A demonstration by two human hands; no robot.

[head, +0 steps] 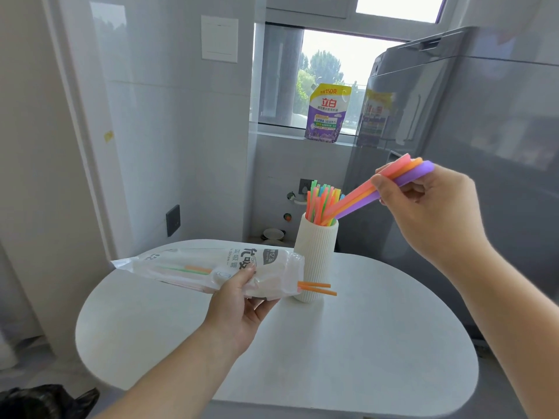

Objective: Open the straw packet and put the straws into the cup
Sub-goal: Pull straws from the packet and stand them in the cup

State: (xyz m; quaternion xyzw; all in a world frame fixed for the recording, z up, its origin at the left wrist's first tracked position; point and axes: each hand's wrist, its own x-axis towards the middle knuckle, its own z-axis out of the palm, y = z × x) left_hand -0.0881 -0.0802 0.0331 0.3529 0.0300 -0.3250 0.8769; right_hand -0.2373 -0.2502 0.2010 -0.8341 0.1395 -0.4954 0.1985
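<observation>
R hand (429, 207) pinching straws (357, 201) over cup (316, 255), L hand (239, 300) gripping packet (187, 264)

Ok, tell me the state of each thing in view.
Straw packet: open at its right end, nearly empty, gripped by the left hand.
Two orange straws: sticking out of the packet's open end.
Ribbed white cup: upright on the table, holding many straws.
Pink, orange and purple straws: tilted, lower ends in the cup, pinched by the right hand.
Detergent pouch: upright on the windowsill.
</observation>
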